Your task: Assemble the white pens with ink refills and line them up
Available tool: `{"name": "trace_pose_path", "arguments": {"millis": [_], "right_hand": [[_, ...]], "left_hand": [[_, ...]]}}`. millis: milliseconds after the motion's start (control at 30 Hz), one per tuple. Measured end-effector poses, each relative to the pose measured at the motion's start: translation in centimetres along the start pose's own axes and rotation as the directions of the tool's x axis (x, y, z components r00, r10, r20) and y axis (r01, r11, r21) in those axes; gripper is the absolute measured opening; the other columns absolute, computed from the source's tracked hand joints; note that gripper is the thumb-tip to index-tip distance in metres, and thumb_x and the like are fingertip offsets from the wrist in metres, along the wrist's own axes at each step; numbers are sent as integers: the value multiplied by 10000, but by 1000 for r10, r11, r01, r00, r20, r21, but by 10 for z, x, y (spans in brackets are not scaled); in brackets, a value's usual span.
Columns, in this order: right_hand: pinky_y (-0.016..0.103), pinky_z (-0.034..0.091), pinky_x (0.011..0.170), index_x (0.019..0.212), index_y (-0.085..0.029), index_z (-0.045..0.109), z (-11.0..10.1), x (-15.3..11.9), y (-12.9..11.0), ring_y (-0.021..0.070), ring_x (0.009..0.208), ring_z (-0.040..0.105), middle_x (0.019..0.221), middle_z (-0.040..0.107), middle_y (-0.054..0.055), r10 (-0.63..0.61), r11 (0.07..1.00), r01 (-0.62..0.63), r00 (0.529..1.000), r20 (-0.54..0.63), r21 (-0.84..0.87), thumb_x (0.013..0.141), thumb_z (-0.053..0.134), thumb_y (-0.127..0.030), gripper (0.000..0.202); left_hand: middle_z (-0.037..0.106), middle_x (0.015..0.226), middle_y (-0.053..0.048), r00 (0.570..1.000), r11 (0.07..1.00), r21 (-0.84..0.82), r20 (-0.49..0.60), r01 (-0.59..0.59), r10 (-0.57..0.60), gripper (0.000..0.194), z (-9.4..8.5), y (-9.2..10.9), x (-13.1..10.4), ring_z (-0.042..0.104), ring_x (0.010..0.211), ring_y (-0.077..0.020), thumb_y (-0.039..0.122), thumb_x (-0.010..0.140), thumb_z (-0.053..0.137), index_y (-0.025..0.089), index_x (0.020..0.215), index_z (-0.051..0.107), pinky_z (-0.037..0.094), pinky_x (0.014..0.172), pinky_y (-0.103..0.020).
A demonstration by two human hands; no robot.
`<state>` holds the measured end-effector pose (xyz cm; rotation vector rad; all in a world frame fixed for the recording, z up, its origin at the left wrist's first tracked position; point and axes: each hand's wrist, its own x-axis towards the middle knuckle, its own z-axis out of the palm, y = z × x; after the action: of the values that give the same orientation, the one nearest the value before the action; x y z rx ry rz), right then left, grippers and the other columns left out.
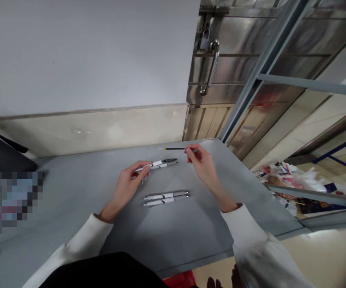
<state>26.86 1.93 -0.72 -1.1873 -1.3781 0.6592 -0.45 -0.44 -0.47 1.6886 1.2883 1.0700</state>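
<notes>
My right hand (pixel 199 160) is closed in a pinch on a thin pen refill (pixel 174 149). The refill's dark tube points left, with a yellow band and a pale end. A small dark part shows at my fingertips, too small to name. My left hand (pixel 132 180) has its thumb and fingers closed on the back end of a white pen (pixel 158 163) with a dark front. Close beside that one lies a second white pen (pixel 164 165), partly behind my fingers. Nearer to me, two more white pens (pixel 166 199) rest side by side, tips pointing right.
The grey table (pixel 191 236) meets a wall (pixel 125 128) at the back. A dark case (pixel 5 150) stands at the far left, beside a blurred-out item (pixel 14 202). A metal frame (pixel 251 92) rises on the right, with bagged items (pixel 299 178) on a shelf beyond.
</notes>
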Motion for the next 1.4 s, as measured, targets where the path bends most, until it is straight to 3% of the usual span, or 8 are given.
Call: {"name": "trace_pose_path", "arguments": {"millis": [167, 467, 800, 1100, 1400], "right_hand": [[329, 509, 680, 958, -236, 691, 2, -1, -2, 174, 680, 629, 874, 726, 39, -29, 999, 28, 999, 35, 24, 974, 632, -564, 334], [343, 444, 546, 777, -246, 663, 5, -3, -12, 178, 556, 535, 814, 730, 67, 23, 998, -28, 997, 80, 59, 951, 595, -700, 491], [301, 359, 500, 700, -214, 645, 5, -5, -15, 137, 517, 456, 690, 645, 30, 83, 991, -89, 995, 60, 104, 934, 619, -688, 530], [300, 332, 498, 687, -215, 612, 4, -5, -18, 132, 515, 420, 663, 605, 20, 83, 993, -87, 995, 51, 85, 934, 606, -708, 551], [338, 455, 628, 888, -236, 682, 5, -5, -12, 190, 637, 573, 766, 679, 31, 31, 999, -31, 998, 55, 9, 972, 589, -634, 417]], "left_hand": [[715, 825, -19, 1000, 1000, 16, 4, -2, 2, 427, 1, 2, -1, 587, 692, -172, 553, 954, 646, 197, 1145, 787, 437, 664, -269], [725, 828, -15, 1000, 1000, 28, 10, -8, 8, 413, 2, 3, -2, 594, 693, -174, 550, 964, 632, 220, 1154, 792, 436, 675, -274], [758, 892, -31, 1000, 999, 44, 5, -22, 21, 412, 0, 6, -1, 621, 729, -188, 546, 965, 629, 223, 1152, 801, 457, 682, -280], [742, 859, -32, 1000, 999, 30, 6, -19, 19, 411, 0, 6, -1, 615, 738, -189, 539, 961, 638, 208, 1144, 798, 473, 697, -280], [723, 847, -21, 1000, 998, 47, 0, -29, 29, 401, 1, 5, -2, 602, 710, -174, 534, 975, 638, 208, 1147, 793, 475, 678, -267]]}}
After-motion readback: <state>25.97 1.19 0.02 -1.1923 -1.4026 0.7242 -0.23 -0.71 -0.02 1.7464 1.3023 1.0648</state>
